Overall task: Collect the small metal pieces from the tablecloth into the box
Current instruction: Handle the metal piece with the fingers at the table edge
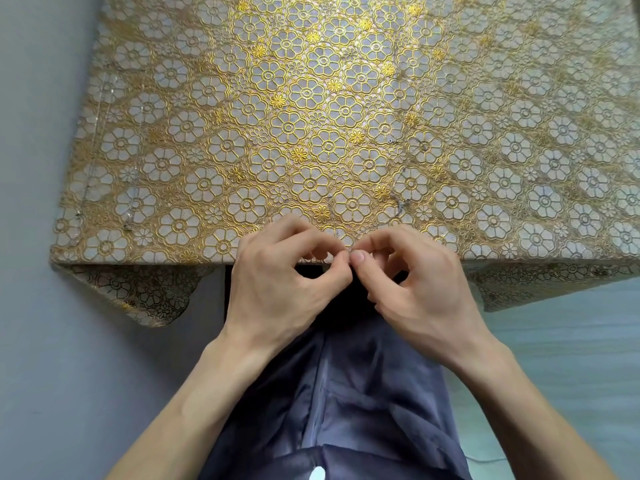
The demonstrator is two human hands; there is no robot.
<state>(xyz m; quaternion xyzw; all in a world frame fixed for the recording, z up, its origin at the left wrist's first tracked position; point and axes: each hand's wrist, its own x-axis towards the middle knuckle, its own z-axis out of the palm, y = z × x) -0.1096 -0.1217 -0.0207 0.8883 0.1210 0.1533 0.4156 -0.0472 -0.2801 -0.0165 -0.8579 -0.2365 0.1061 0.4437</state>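
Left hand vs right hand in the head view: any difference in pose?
Left hand shows its thumb side-on, nail hidden; right hand turns its thumbnail up at the camera. Left hand's visible fingers all curl over the tablecloth; right hand also shows a curled finger below its thumb, off the cloth. Shared: both are curled in a pinch, tips meeting at the near table edge. Whether they pinch anything is too small to tell.

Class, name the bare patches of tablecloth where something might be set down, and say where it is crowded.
Free: the far middle of the tablecloth and its right side. Crowded: the near edge, where the left hand and right hand meet; small metal pieces lie just beyond them.
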